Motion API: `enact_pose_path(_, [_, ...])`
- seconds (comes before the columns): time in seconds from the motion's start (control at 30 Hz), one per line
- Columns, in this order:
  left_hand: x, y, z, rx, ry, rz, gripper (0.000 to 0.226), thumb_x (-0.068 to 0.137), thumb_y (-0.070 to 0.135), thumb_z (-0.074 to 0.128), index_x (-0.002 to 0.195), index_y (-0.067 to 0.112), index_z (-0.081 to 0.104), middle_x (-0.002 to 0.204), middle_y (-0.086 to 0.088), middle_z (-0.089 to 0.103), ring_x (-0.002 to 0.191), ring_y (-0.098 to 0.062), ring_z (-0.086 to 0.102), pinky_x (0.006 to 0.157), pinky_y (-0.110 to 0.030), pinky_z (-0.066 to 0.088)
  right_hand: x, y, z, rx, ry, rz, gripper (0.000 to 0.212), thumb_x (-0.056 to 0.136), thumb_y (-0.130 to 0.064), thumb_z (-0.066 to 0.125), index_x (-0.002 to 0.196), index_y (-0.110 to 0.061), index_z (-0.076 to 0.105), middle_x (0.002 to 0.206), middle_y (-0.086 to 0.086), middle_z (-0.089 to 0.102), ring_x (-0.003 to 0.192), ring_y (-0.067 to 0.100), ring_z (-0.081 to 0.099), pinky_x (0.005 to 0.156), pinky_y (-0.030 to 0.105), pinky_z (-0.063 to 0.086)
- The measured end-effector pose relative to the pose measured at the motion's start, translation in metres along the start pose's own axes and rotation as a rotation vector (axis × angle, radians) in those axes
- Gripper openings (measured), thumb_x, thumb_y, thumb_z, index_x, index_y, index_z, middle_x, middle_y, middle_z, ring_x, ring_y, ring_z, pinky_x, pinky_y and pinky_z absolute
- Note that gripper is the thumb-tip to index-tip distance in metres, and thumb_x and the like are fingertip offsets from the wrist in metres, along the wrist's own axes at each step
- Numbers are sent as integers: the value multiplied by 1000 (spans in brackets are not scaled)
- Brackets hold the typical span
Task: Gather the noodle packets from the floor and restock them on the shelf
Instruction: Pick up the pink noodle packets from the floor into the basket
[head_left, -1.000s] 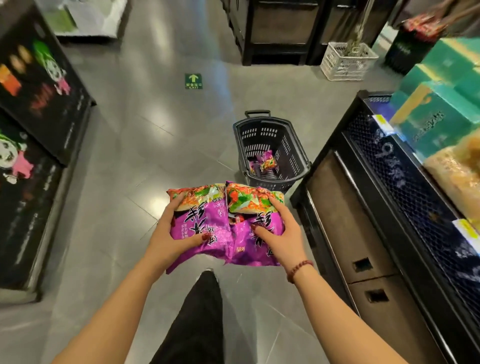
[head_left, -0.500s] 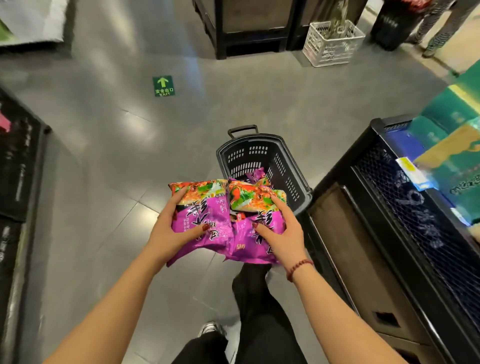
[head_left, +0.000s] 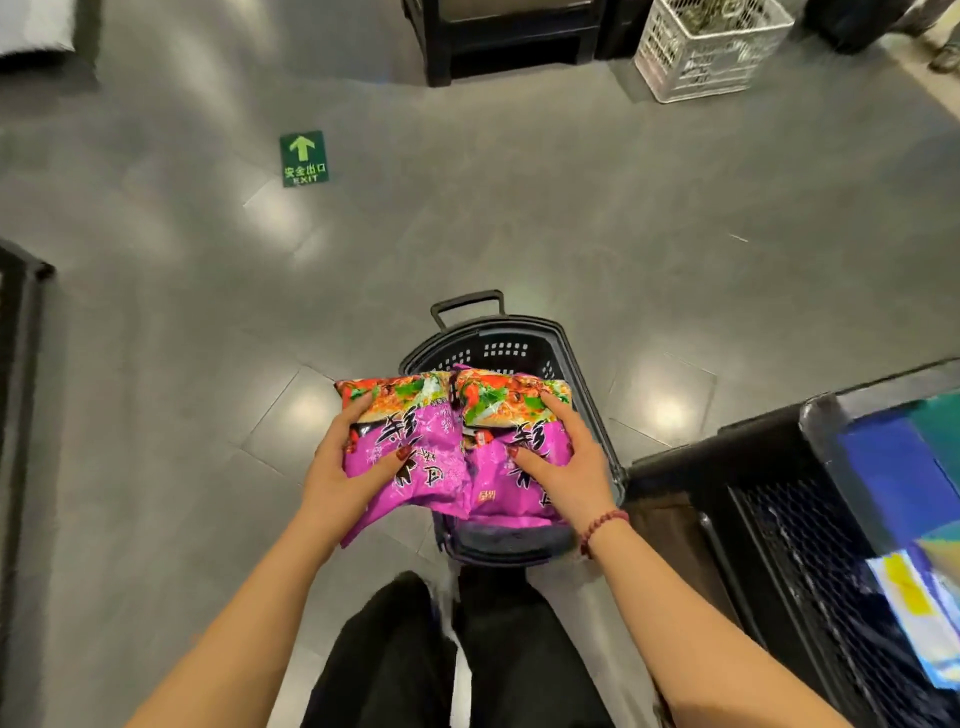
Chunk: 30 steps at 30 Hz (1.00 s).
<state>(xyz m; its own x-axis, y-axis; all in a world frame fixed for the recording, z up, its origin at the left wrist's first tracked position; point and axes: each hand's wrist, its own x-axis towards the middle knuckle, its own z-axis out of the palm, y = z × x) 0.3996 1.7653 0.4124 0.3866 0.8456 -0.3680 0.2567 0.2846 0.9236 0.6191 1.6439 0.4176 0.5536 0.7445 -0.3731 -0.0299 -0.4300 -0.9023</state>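
Observation:
Two purple noodle packets with orange and green tops are held side by side over a black shopping basket (head_left: 519, 338) on the floor. My left hand (head_left: 343, 467) grips the left packet (head_left: 415, 441) by its left edge, thumb on its face. My right hand (head_left: 566, 467) grips the right packet (head_left: 519, 426) from the right, fingers across its top. The packets hide most of the basket's inside. The black shelf unit (head_left: 769, 519) with a mesh front stands at the right.
A green exit sticker (head_left: 304, 158) marks the grey floor ahead. A white crate (head_left: 711, 47) and a dark display stand (head_left: 509, 47) are at the far end. Another dark shelf edge (head_left: 21, 322) is at the left. My dark trousers (head_left: 457, 660) are below.
I have stepped toward the basket, which now lies directly under the packets. Both hands keep the same hold on the packets. The view has tilted further down.

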Motion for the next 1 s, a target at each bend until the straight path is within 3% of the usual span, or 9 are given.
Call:
enact_pose_path(0.13, [47,1,5,21,41,-29,64,83,8,73,130,43,46,122,13,52,104,-15,64,74,-32,61,38,2,0,16,77,48,69,78,-7,77,134,-35,49,128,-16,50,126,8,46,104,30,43])
enact_pose_path(0.2, [73,-4,6,56,30,-43,63,84,9,72,132,39,44,121,13,51,103,-9,62,71,-23,59,55,8,0,6,91,75,69,78,-8,77,135,-34,49,130,-15,50,127,8,44,107,34,40])
enact_pose_path(0.33, [118,-18,7,89,-43,-79,66,85,9,72,137,37,44,124,14,50,109,-14,62,79,-37,61,92,27,0,-13,142,126,70,78,-11,77,137,-35,47,136,-11,50,128,12,47,106,43,44])
enact_pose_path(0.47, [154,-55,17,93,-52,-108,66,84,9,72,132,44,44,126,12,49,111,-17,62,82,-42,60,138,65,4,-32,149,169,69,79,-11,77,134,-40,47,137,-9,50,128,14,47,106,45,43])
enact_pose_path(0.6, [173,-110,32,39,41,-132,68,81,13,73,137,40,44,135,3,49,113,-19,63,83,-39,60,187,120,12,-106,118,158,69,77,-7,78,137,-24,49,130,-6,52,125,14,49,107,41,42])
enact_pose_path(0.8, [188,-193,45,24,130,-155,72,73,23,75,135,45,49,135,6,52,113,-19,64,88,-49,57,250,212,29,-261,37,219,70,78,-12,78,139,-28,48,136,-1,49,119,6,41,101,24,35])
enact_pose_path(0.9, [192,-221,49,-13,140,-157,69,72,17,73,130,47,50,124,17,60,110,-18,66,82,-40,60,274,253,43,-269,19,264,72,78,-12,78,140,-30,46,135,-2,49,121,9,44,104,28,38])
enact_pose_path(1.0, [196,-245,49,1,160,-142,70,71,16,73,127,52,52,126,12,61,111,-19,65,86,-44,58,293,289,61,-255,13,305,74,77,-13,79,140,-31,45,138,-3,49,128,14,45,109,37,39])
